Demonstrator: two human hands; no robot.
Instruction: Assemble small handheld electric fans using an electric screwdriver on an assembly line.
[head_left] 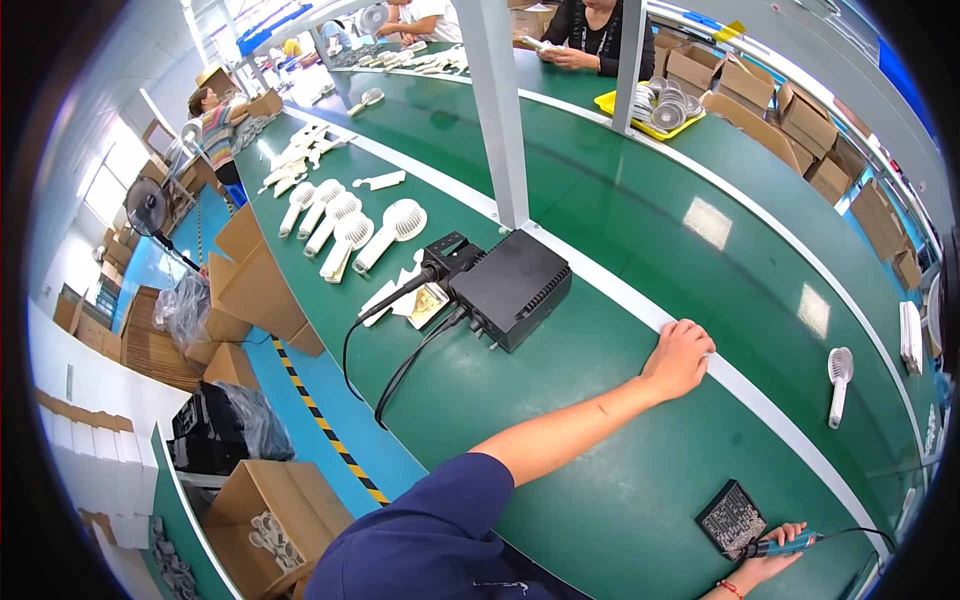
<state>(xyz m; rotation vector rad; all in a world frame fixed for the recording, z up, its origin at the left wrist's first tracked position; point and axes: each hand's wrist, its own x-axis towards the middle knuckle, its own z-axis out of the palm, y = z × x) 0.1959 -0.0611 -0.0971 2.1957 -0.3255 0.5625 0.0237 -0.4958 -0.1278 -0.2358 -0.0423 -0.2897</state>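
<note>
My left hand rests at the white rail along the conveyor belt, its fingers curled down. Whatever lies under those fingers is hidden. At the lower right, my right hand grips a teal electric screwdriver with a cord running off to the right. Its front end is at the lower edge of a small black tray filled with tiny metal pieces that look like screws. On the belt beyond lies a white handheld fan.
A black soldering station box stands on the green bench. Several white handheld fans lie behind it. A grey post rises from the rail. Opposite sits a person near a yellow tray. Cardboard boxes line the floor at left.
</note>
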